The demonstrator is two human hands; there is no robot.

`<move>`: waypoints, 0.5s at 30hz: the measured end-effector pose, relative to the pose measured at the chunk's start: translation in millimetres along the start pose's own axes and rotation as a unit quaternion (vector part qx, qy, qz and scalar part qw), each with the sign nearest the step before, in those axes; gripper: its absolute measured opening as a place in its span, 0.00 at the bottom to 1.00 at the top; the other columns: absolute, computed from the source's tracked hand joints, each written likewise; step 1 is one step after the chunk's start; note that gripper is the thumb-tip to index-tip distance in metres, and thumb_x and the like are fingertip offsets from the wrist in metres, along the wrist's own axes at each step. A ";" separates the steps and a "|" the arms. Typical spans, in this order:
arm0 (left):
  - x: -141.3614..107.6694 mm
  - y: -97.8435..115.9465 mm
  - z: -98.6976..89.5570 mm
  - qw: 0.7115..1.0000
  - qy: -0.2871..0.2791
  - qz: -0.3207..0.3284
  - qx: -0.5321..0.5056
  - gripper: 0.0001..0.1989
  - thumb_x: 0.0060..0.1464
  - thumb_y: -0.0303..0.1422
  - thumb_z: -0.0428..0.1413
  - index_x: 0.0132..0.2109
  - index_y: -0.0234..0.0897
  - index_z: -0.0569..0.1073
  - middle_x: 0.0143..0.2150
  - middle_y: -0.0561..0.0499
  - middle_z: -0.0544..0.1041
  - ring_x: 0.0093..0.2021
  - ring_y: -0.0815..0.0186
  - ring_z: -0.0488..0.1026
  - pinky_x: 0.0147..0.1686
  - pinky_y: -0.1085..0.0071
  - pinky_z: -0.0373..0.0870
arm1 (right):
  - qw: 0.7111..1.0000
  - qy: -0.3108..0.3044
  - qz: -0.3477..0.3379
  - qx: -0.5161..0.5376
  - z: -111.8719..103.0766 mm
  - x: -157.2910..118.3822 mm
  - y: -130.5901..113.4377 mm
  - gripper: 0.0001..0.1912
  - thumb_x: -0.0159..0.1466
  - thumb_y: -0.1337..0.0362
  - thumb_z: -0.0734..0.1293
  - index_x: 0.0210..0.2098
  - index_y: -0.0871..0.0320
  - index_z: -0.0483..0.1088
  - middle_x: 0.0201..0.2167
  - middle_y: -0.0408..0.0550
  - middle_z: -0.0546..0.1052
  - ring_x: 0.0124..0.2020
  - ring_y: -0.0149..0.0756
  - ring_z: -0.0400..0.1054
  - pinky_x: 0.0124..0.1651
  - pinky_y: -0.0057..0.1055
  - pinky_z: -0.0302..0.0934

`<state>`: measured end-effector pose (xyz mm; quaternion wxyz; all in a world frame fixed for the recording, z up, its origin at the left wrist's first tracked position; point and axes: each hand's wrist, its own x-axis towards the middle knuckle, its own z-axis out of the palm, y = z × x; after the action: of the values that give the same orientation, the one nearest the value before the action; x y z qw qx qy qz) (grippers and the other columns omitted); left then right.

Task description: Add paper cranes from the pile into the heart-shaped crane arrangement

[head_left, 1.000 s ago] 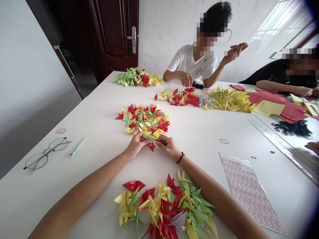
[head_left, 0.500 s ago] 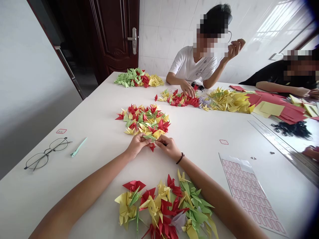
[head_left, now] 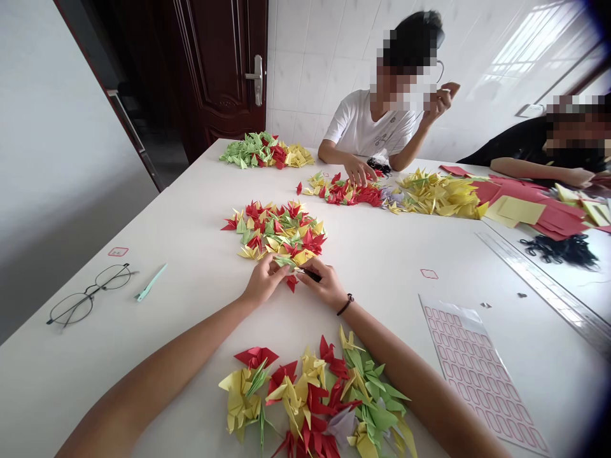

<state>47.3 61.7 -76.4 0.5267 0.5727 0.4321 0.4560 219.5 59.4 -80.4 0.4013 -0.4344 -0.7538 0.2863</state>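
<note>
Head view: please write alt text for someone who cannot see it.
A person's left hand holds a green folded-paper piece, the right hand a black object, beside a red, yellow and green pile of paper cranes on a white table, with two people beyond.

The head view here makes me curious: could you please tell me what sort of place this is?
Probably an indoor craft workroom: heaps of folded paper figures lie on a large white table, with flat red and yellow paper sheets towards the far right.

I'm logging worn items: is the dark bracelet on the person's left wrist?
No, the dark bracelet circles the wrist of the person's right hand.
</note>
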 end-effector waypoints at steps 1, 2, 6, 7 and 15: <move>-0.9 -0.7 -0.3 0.998 0.009 0.029 0.055 0.15 0.46 0.39 0.56 0.40 0.37 0.65 0.27 0.54 0.71 0.27 0.68 0.69 0.29 0.72 0.66 | 1.000 0.006 0.000 0.003 0.2 -0.3 0.1 0.11 0.58 0.56 0.62 0.31 0.59 0.63 0.22 0.42 0.67 0.23 0.28 0.58 0.26 0.26 0.53; -1.5 -1.2 -0.8 0.992 0.016 0.059 0.107 0.15 0.46 0.39 0.56 0.40 0.37 0.66 0.27 0.53 0.71 0.27 0.68 0.69 0.28 0.73 0.64 | 1.000 0.013 -0.001 0.008 0.4 -0.5 0.3 0.11 0.58 0.56 0.62 0.31 0.59 0.63 0.22 0.42 0.67 0.23 0.28 0.58 0.26 0.25 0.53; -1.4 -2.6 -2.7 0.962 0.039 0.134 0.233 0.10 0.47 0.37 0.55 0.37 0.38 0.68 0.27 0.53 0.71 0.26 0.70 0.66 0.27 0.75 0.62 | 0.999 0.032 -0.008 0.024 0.5 -1.4 0.7 0.11 0.59 0.56 0.60 0.31 0.59 0.63 0.22 0.42 0.67 0.23 0.28 0.58 0.27 0.25 0.54; -0.8 -3.0 -3.0 0.958 0.044 0.141 0.248 0.09 0.47 0.36 0.55 0.36 0.37 0.69 0.27 0.53 0.70 0.26 0.70 0.66 0.27 0.75 0.62 | 0.999 0.029 -0.010 0.023 0.2 -1.6 0.5 0.12 0.60 0.56 0.60 0.31 0.59 0.63 0.22 0.43 0.67 0.22 0.27 0.57 0.26 0.25 0.54; 1.7 -8.9 -2.9 0.938 0.058 0.162 0.301 0.05 0.48 0.31 0.52 0.35 0.36 0.68 0.28 0.52 0.70 0.27 0.69 0.66 0.28 0.74 0.63 | 0.998 -0.040 -0.047 -0.028 -1.3 -2.4 -3.8 0.13 0.61 0.55 0.58 0.31 0.59 0.66 0.22 0.45 0.70 0.22 0.28 0.60 0.27 0.25 0.56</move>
<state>44.6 64.6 -85.1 0.2226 0.7394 0.4805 0.4157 219.7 55.6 -77.7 0.3713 -0.3981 -0.7966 0.2627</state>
